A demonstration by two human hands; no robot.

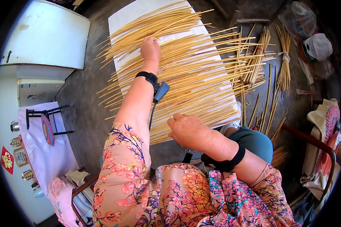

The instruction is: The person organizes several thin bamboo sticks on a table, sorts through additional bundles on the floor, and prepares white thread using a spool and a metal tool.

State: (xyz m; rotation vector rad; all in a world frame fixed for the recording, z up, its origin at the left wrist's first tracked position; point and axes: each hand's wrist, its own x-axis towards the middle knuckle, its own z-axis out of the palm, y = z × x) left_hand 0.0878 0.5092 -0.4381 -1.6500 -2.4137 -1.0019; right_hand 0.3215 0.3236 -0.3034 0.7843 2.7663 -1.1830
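Many long, thin, pale yellow stalks (193, 72) lie side by side in loose rows across a white table (129, 12). Over the gap between the far row and the middle rows is my left hand (150, 48), its arm stretched out. Its fingers are drawn together at the stalks; whatever lies between the fingertips is hidden. Near the table's front edge, my right hand (189, 130) hovers above the nearest stalks with its fingers curled in. What it may hold cannot be made out. A black strap with a small dark device (161, 92) circles my left wrist.
Stalk ends overhang both table sides. A loose bundle (257, 56) and a tied bundle (284, 68) lie right, with stray stalks on the floor. Plastic bags (317, 47) sit far right. Chairs (310, 140) flank me; a white cabinet (49, 34) and a cloth-covered surface (60, 151) stand left.
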